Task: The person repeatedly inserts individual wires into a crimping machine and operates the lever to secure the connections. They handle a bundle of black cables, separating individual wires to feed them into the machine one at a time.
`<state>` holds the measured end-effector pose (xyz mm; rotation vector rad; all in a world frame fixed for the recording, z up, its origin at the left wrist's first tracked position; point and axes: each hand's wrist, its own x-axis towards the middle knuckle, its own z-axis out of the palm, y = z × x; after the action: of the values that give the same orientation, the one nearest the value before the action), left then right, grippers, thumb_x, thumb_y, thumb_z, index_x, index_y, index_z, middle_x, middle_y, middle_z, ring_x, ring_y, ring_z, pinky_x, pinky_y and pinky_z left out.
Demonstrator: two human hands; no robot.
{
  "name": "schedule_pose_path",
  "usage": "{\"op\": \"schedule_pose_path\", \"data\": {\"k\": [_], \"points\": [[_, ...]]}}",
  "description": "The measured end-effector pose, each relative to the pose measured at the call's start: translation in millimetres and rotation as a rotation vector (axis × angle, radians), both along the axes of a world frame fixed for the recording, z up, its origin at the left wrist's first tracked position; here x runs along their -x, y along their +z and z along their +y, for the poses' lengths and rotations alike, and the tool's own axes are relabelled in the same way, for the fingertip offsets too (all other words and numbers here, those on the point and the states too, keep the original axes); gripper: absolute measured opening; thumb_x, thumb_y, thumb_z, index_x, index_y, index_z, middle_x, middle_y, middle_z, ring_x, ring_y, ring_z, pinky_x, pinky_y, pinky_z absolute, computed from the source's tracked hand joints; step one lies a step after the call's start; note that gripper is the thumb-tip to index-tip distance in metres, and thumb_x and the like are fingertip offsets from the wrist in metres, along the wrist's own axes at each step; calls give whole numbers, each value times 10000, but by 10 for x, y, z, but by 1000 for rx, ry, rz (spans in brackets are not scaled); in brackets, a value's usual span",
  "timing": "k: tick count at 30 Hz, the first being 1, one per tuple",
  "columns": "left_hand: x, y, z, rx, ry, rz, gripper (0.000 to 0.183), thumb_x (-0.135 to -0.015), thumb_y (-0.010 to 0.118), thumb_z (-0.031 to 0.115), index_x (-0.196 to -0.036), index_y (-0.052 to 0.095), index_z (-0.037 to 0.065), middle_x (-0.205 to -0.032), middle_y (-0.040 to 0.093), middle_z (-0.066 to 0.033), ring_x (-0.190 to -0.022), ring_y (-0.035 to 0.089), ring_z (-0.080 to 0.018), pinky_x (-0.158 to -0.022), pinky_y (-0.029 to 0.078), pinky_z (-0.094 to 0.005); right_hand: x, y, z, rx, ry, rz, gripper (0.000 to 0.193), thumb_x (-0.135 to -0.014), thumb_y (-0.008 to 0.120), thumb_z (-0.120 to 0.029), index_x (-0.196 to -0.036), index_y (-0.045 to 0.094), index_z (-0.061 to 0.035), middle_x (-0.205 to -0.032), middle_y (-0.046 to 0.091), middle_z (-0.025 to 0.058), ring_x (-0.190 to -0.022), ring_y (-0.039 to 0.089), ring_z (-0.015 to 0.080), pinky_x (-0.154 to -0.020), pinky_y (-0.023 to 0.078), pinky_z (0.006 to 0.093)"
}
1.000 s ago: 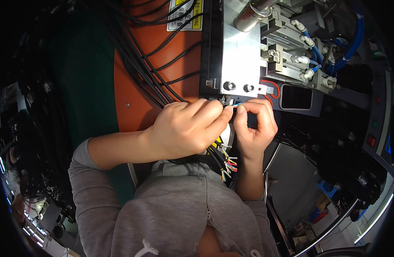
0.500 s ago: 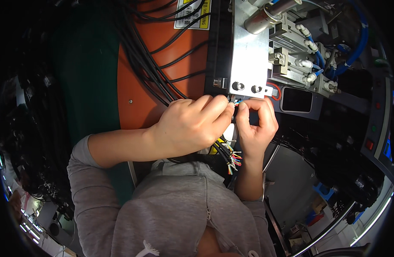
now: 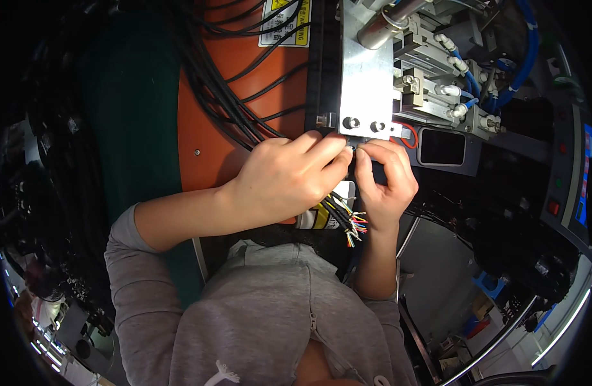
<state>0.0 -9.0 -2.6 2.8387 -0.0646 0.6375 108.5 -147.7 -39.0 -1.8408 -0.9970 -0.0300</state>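
Observation:
My left hand (image 3: 296, 172) is closed in a pinch under the front end of a bright metal block (image 3: 366, 83). My right hand (image 3: 389, 183) pinches from the other side, its thumb and forefinger almost meeting the left fingertips. Thin coloured wires run between the fingertips half a second ago; now the fingers and block mostly hide them. Below the hands, a bundle of black cables (image 3: 335, 207) ends in stripped, multicoloured wire ends (image 3: 356, 228) beside my right wrist. A white and yellow labelled container (image 3: 315, 219) lies partly behind that bundle.
Long black cables (image 3: 209, 77) drape over an orange surface (image 3: 212, 164) at the left. On the right stand pneumatic cylinders (image 3: 431, 103) with blue hoses (image 3: 526, 58), a phone-like dark-screened device (image 3: 441, 147) and a control panel with a red switch (image 3: 553, 206).
The coloured wires between my fingertips have dropped out of sight as the fingertips sit closer to the block. The view has shifted slightly, and the loose wire ends sit a little higher.

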Motion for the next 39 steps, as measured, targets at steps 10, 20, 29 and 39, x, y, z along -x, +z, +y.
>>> {"op": "schedule_pose_path", "data": {"k": [10, 20, 29, 39], "points": [[128, 107, -22, -117, 41, 121, 282, -708, 646, 80, -987, 685, 62, -730, 516, 14, -589, 536, -79, -469, 403, -220, 110, -46, -3, -55, -113, 799, 60, -800, 649, 18, -804, 590, 8, -742, 582, 4, -656, 502, 64, -584, 411, 206], [97, 69, 66, 70, -12, 67, 291, -683, 659, 96, -966, 663, 28, -742, 528, -19, -567, 563, -130, -491, 449, -260, -22, 203, -60, -171, 553, 109, 286, -625, 736, -14, -908, 694, -21, -843, 655, 93, -743, 620, 235, -682, 492, 318], [17, 136, 82, 177, -307, -199, 293, -729, 725, 199, -972, 693, 38, -855, 622, -57, -610, 575, -131, -486, 420, -242, 33, 329, -277, -282, 338, 220, 256, -665, 752, 50, -903, 665, 11, -835, 665, 122, -770, 631, 228, -692, 502, 307], [37, 100, 96, 323, -180, -185, 161, -711, 728, 63, -827, 643, -8, -660, 569, -64, -522, 568, -172, -424, 414, -272, 170, 331, 9, -329, 133, 472, 161, -719, 750, 3, -859, 672, 25, -832, 664, 120, -765, 624, 195, -703, 496, 283]]}}
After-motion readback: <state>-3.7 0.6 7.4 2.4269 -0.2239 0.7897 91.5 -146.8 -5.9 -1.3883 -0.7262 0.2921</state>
